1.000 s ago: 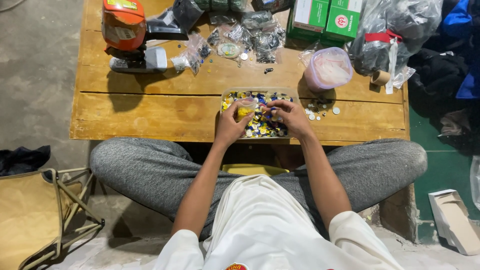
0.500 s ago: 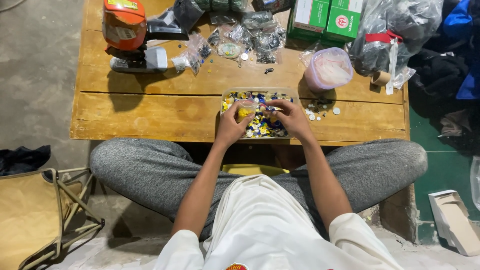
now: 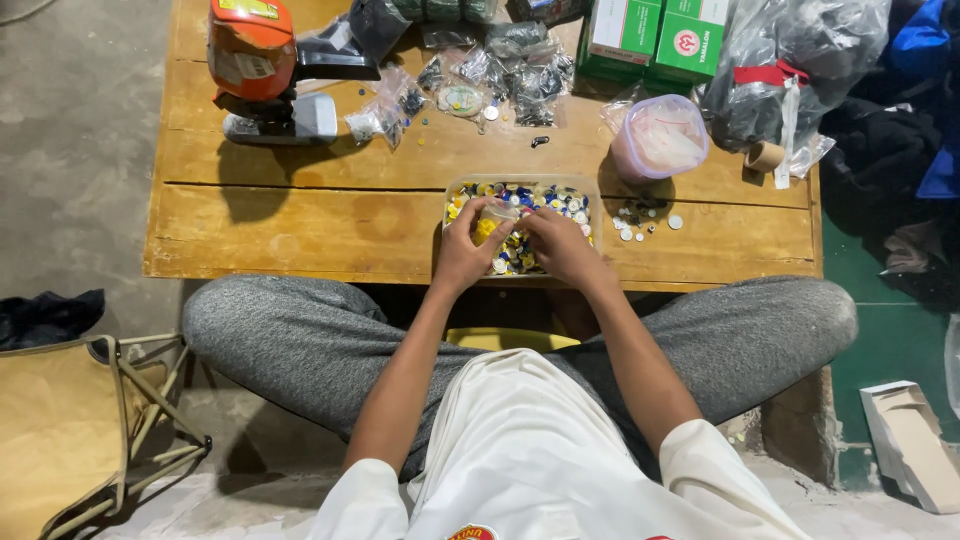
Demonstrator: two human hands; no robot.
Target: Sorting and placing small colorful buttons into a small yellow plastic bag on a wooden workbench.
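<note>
A clear plastic tray full of small colourful buttons sits at the front edge of a low wooden table. My left hand is over the tray's left part and holds a small clear bag with yellow pieces in it. My right hand is over the tray's middle, its fingers pinched at the mouth of that bag. Both hands rest on the buttons.
An orange and grey machine stands at the table's back left. Small bags of parts, green boxes, a pink tub, a tape roll and loose buttons lie behind and right. A folding stool is at left.
My right hand has moved left from the tray's right side toward the left hand, and the two now meet at the small bag.
</note>
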